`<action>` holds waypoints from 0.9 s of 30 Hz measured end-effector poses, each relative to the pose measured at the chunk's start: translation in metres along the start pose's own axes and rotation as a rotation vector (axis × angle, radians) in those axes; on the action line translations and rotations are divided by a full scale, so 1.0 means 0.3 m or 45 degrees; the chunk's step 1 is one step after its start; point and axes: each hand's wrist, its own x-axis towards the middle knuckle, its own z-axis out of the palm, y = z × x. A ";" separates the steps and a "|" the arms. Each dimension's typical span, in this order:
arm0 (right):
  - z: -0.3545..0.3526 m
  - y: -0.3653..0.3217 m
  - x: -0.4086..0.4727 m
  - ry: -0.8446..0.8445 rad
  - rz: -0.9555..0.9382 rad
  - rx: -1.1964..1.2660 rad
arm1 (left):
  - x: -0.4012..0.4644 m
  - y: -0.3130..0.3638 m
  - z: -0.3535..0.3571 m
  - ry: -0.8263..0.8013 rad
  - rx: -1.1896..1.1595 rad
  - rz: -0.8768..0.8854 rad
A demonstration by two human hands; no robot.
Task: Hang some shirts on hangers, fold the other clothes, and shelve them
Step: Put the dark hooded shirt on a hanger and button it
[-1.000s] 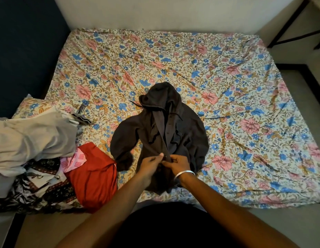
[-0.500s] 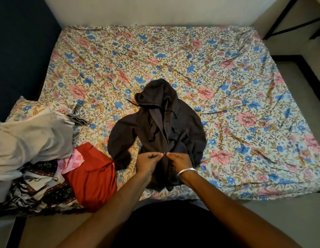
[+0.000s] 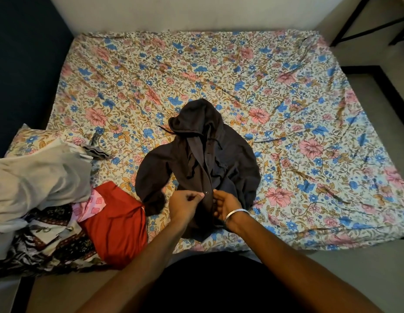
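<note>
A person stands at the near edge of a bed (image 3: 286,91) dressed in a flowered sheet, its width left free, it seems, as a working surface for sorting laundry. At the bed's near left corner a pile of clothes (image 3: 38,195) waits its turn: a pale grey garment on top, a red garment (image 3: 115,220) at the side nearest the middle of the bed, a pink patterned piece and dark printed cloth tucked beneath. A dark hooded jacket (image 3: 203,159) lies front-up at the bed's near middle, hood pointing toward the far wall and sleeves curving down either side, probably laid flat so the front can be fastened before folding or hanging.

Both forearms reach in from the bed's near edge and converge over the jacket's lower front. The left hand (image 3: 185,203) is curled, thumb and fingertips pinching the left edge of the opening, just beside a small snap or button visible on the placket. The right hand (image 3: 225,203), a silver bangle (image 3: 236,213) on its wrist, curls its fingers round the opposite edge. The two hands sit close together but not touching, with the strip of cloth held between them, apparently to line up a fastening. Whether it has closed cannot be told.
</note>
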 end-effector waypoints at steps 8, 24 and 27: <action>-0.008 -0.002 0.023 0.051 -0.014 0.000 | 0.009 -0.010 -0.006 0.012 -0.178 -0.162; 0.037 -0.010 0.012 0.135 -0.826 -0.659 | 0.023 -0.001 0.040 0.100 -0.121 0.074; 0.026 -0.010 0.022 0.196 -0.835 -0.762 | 0.028 0.002 0.043 -0.012 -0.430 -0.101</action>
